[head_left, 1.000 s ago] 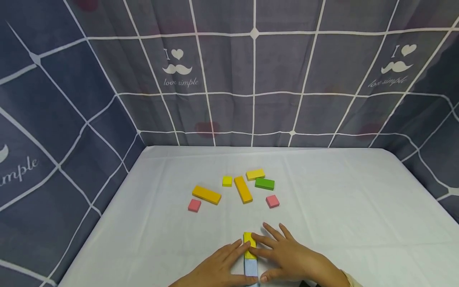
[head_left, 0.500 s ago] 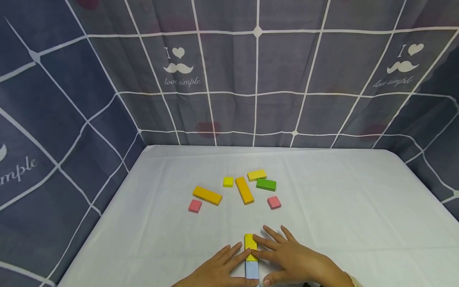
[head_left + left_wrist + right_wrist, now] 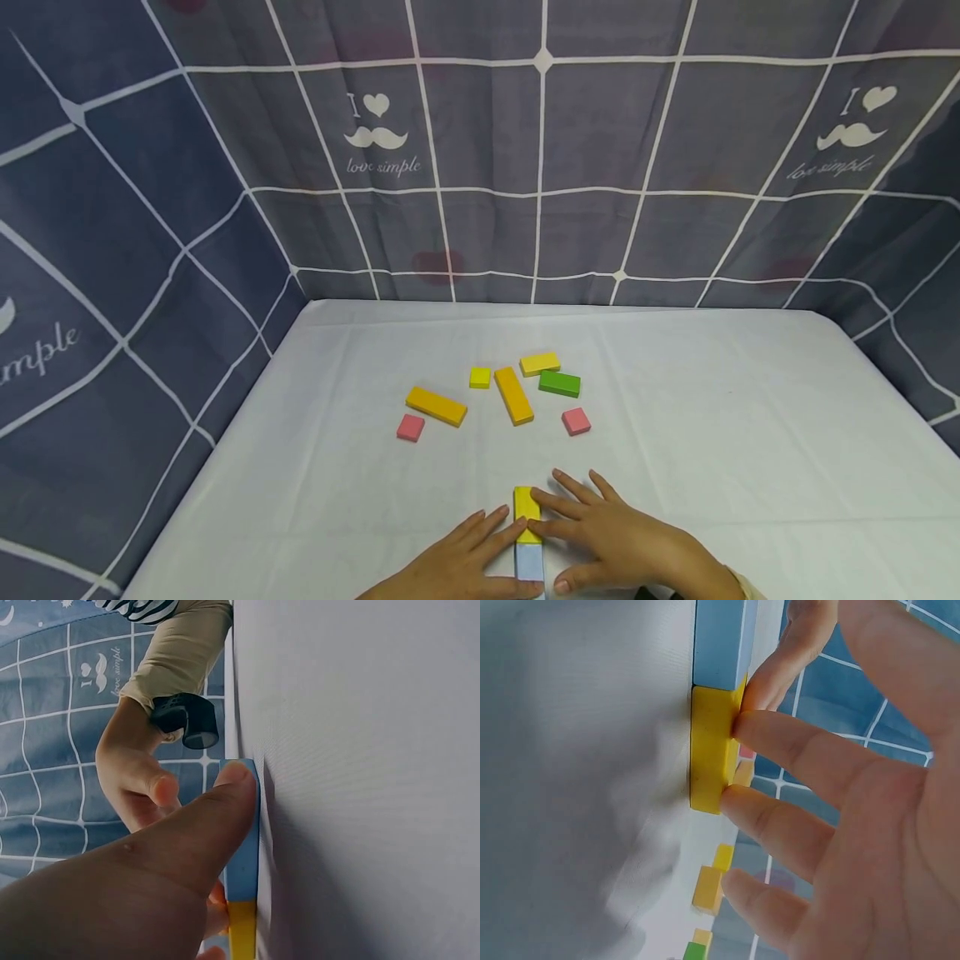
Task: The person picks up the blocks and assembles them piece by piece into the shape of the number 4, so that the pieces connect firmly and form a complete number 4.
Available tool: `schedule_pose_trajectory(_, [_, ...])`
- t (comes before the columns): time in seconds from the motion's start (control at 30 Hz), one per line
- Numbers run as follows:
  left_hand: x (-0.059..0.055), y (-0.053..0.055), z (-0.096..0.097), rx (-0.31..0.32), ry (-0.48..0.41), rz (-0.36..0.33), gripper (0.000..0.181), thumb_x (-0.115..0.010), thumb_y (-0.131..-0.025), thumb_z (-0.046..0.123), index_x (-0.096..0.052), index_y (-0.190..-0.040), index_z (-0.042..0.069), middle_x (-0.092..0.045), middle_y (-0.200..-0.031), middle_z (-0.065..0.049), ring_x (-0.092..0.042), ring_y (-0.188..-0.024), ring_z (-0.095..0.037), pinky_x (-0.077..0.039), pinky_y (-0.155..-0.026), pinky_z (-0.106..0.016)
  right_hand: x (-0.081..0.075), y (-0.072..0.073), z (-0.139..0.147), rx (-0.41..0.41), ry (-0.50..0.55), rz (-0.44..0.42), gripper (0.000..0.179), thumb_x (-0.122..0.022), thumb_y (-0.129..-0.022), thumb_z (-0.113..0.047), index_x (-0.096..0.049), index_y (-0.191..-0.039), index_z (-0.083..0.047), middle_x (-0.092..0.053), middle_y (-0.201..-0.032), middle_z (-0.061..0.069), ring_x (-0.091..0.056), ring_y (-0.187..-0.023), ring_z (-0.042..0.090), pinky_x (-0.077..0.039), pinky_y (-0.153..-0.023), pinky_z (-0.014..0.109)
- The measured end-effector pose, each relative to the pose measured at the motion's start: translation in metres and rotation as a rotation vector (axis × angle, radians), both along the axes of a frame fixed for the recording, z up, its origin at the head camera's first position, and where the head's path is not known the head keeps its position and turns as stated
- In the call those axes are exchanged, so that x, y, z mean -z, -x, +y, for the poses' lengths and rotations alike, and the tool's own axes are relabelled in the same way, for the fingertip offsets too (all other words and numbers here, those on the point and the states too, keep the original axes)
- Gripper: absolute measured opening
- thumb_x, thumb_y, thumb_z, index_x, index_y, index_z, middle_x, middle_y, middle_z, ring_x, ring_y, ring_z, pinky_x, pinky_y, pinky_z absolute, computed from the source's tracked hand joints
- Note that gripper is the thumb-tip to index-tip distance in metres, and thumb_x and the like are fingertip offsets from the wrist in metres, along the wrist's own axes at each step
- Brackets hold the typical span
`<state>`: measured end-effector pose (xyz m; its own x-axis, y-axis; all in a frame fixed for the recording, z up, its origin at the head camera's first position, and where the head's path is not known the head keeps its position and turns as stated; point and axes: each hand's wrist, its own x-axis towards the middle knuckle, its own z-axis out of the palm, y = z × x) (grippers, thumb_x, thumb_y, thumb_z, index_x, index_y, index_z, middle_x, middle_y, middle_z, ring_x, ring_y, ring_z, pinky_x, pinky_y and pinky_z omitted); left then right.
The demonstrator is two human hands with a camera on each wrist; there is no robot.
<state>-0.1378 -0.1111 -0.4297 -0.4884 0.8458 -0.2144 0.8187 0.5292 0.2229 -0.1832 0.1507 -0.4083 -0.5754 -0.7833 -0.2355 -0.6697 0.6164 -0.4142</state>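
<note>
A yellow block (image 3: 527, 498) and a light blue block (image 3: 528, 562) lie end to end in a line near the table's front. My left hand (image 3: 471, 560) reaches in from the left, its index fingertip on the yellow block and its thumb on the blue one. In the left wrist view, the thumb lies straight along the blue block (image 3: 241, 862). From the other side my right hand (image 3: 618, 540) comes with spread, straight fingers. Two of its fingertips touch the side of the yellow block (image 3: 711, 750) in the right wrist view; its thumb stays beside the blue block.
Farther back lie two orange bars (image 3: 437, 407), a small yellow block (image 3: 480, 378), a longer yellow block (image 3: 540, 364), a green block (image 3: 559, 383) and two pink squares (image 3: 410, 428). A dark checked curtain (image 3: 480, 150) hangs behind the white table (image 3: 750, 433).
The head view has shifted slightly. Both hands keep nearly the same pose at the yellow and blue blocks, with the right thumb slightly farther from the blue block than a second ago.
</note>
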Motion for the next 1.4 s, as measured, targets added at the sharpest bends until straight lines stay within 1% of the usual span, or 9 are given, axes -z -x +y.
schedule_pose_trajectory(0.17, [-0.001,0.001,0.001,-0.02,0.013,-0.031,0.074,-0.038,-0.079,0.08,-0.015,-0.144,0.052,0.001,-0.161,0.007,-0.013,-0.148,-0.019,-0.029,-0.113,-0.054,-0.001,0.001,0.001,-0.021,-0.003,0.015,0.064,-0.049,-0.084,-0.065,-0.043,-0.141,-0.036,-0.035,-0.153,-0.003,-0.026,-0.142,0.039,-0.023,-0.103,0.071])
schedule_pose_trajectory(0.43, [-0.003,0.003,0.001,0.003,0.027,-0.042,0.072,-0.038,-0.081,0.078,-0.017,-0.144,0.052,-0.008,-0.161,0.006,-0.012,-0.149,-0.022,-0.028,-0.114,-0.053,-0.002,0.003,0.003,-0.031,0.027,0.003,0.058,-0.052,-0.086,-0.061,-0.043,-0.14,-0.04,-0.037,-0.152,-0.004,-0.027,-0.139,0.045,-0.028,-0.101,0.071])
schedule_pose_trajectory(0.67, [-0.004,0.005,0.001,-0.007,0.025,-0.074,0.07,-0.039,-0.081,0.078,-0.019,-0.143,0.053,-0.009,-0.16,0.007,-0.012,-0.149,-0.023,-0.027,-0.115,-0.053,-0.007,0.004,0.002,0.015,0.038,-0.061,0.054,-0.054,-0.086,-0.059,-0.048,-0.136,-0.039,-0.036,-0.152,-0.008,-0.024,-0.141,0.044,-0.03,-0.1,0.071])
schedule_pose_trajectory(0.9, [-0.001,0.003,0.001,-0.008,0.015,-0.052,0.072,-0.039,-0.08,0.079,-0.018,-0.143,0.053,-0.008,-0.16,0.007,-0.013,-0.148,-0.021,-0.027,-0.114,-0.054,-0.011,0.005,0.001,0.038,0.059,-0.102,0.055,-0.055,-0.085,-0.058,-0.049,-0.135,-0.037,-0.04,-0.15,-0.007,-0.024,-0.141,0.044,-0.031,-0.099,0.071])
schedule_pose_trajectory(1.03, [0.0,0.003,0.003,-0.027,0.016,-0.08,0.07,-0.039,-0.079,0.08,-0.02,-0.142,0.055,-0.009,-0.16,0.008,-0.014,-0.148,-0.021,-0.027,-0.114,-0.053,-0.011,0.006,0.001,0.044,0.07,-0.113,0.055,-0.056,-0.086,-0.058,-0.049,-0.136,-0.036,-0.04,-0.15,-0.006,-0.023,-0.141,0.045,-0.031,-0.099,0.071])
schedule_pose_trajectory(1.13, [0.0,0.003,0.003,-0.037,0.02,-0.094,0.07,-0.04,-0.078,0.08,-0.021,-0.141,0.056,-0.011,-0.16,0.009,-0.015,-0.148,-0.02,-0.028,-0.114,-0.053,-0.009,0.007,0.002,0.055,0.074,-0.093,0.055,-0.056,-0.086,-0.058,-0.05,-0.136,-0.034,-0.039,-0.151,-0.004,-0.024,-0.141,0.045,-0.031,-0.099,0.071])
schedule_pose_trajectory(1.27, [0.001,0.003,0.002,-0.039,0.02,-0.079,0.07,-0.04,-0.078,0.08,-0.019,-0.141,0.057,-0.012,-0.16,0.009,-0.017,-0.147,-0.02,-0.03,-0.113,-0.052,-0.008,0.011,0.005,0.064,0.08,-0.05,0.059,-0.055,-0.086,-0.058,-0.048,-0.138,-0.031,-0.037,-0.152,-0.001,-0.024,-0.14,0.046,-0.032,-0.099,0.07])
schedule_pose_trajectory(1.4, [0.001,0.003,0.003,-0.036,0.032,-0.064,0.07,-0.04,-0.078,0.08,-0.017,-0.14,0.058,-0.012,-0.16,0.008,-0.019,-0.147,-0.021,-0.03,-0.114,-0.052,-0.009,0.02,0.008,0.078,0.106,-0.019,0.063,-0.055,-0.087,-0.056,-0.045,-0.142,-0.025,-0.036,-0.153,0.004,-0.024,-0.139,0.047,-0.031,-0.1,0.07])
